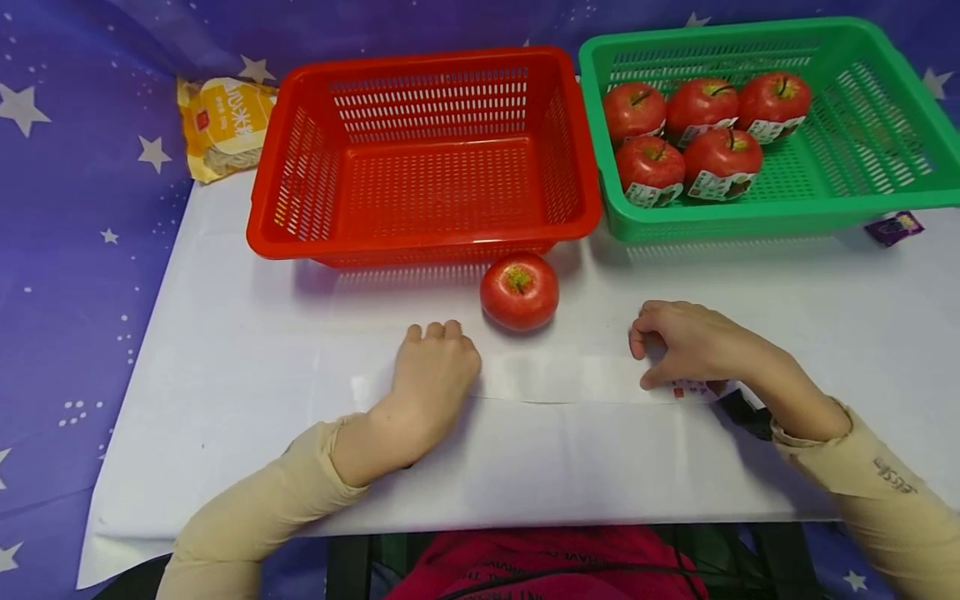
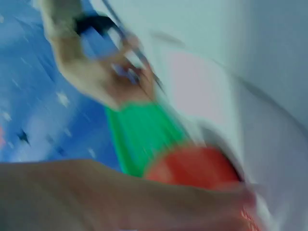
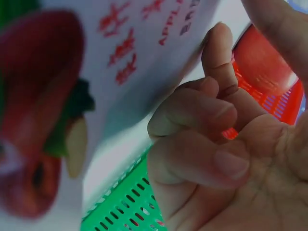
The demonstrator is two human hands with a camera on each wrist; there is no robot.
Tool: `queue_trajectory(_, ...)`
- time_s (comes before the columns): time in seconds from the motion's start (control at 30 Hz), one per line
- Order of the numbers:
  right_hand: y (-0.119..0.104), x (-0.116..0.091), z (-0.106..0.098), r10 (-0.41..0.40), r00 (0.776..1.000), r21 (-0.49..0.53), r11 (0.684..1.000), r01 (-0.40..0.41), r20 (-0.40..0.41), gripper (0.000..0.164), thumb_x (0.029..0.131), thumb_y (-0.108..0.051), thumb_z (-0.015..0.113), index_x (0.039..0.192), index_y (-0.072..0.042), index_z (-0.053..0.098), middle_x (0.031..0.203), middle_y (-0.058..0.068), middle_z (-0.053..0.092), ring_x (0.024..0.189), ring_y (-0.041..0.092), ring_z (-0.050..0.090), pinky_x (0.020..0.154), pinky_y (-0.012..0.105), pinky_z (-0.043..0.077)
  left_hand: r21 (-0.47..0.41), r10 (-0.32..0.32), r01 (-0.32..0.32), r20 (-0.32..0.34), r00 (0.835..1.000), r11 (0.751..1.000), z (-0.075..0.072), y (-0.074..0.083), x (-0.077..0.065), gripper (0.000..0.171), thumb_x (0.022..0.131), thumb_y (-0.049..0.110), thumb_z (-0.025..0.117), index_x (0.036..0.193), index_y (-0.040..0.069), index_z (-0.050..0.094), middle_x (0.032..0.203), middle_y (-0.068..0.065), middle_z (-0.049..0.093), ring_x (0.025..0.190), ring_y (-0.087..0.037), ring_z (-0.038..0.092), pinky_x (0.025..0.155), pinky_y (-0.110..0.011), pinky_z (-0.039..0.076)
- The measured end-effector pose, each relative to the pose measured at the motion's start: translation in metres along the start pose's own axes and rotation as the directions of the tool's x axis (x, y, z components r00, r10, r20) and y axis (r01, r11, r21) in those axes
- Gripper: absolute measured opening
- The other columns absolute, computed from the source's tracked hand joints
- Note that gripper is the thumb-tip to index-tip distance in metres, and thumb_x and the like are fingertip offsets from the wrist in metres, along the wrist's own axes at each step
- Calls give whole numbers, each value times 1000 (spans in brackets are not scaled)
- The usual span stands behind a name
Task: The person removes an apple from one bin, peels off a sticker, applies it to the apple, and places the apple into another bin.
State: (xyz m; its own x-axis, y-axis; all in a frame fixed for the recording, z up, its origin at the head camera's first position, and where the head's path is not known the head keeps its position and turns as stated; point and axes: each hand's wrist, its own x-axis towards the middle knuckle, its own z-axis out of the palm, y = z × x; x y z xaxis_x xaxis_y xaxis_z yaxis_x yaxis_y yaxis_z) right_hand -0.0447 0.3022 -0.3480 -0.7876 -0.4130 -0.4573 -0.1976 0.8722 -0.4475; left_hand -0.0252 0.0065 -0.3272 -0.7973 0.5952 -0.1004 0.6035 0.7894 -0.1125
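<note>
My left hand pinches the left end of a long white paper label strip, which lies across the white table. Motion blur hides its fingertips in the left wrist view. My right hand hovers over the strip's right end, thumb and index finger apart. In the right wrist view its fingers are bent, with nothing between them and the thumb; the label's printed face, with red characters and an apple picture, passes beside them. A single red apple without a label sits just beyond the strip.
Behind the apple stands a red plastic basket. To its right a green basket holds several apples with label bands. A yellow packet lies at the back left, a small purple wrapper at the right.
</note>
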Motion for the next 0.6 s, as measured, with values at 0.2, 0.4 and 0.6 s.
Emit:
queue_trajectory(0.2, -2, 5, 3, -72, 997, 80, 994, 74, -24, 27, 68, -12, 82, 68, -20, 56, 68, -9, 48, 66, 8, 44, 62, 23, 33, -266, 337, -318, 29, 941, 910, -7, 50, 37, 9, 90, 17, 62, 94, 9, 66, 88, 0, 60, 78, -17, 59, 58, -28, 48)
queue_trajectory(0.4, -1, 3, 5, -100, 992, 178, 978, 112, -74, 29, 70, 1, 75, 64, -18, 53, 59, -9, 46, 56, 4, 42, 56, 21, 34, -500, 345, -237, 135, 929, 833, 8, 77, 91, 18, 89, 35, 68, 91, 16, 67, 84, 2, 61, 80, -14, 58, 61, -23, 45)
queue_trajectory(0.6, 7, -8, -3, -4, 999, 252, 968, 12, -32, 24, 71, -4, 79, 83, -15, 61, 68, -5, 59, 57, 7, 51, 51, 24, 41, -646, 366, -147, 219, 904, 749, 22, 60, 106, 22, 85, 28, 74, 68, 17, 64, 67, 7, 60, 73, -9, 56, 61, -18, 40)
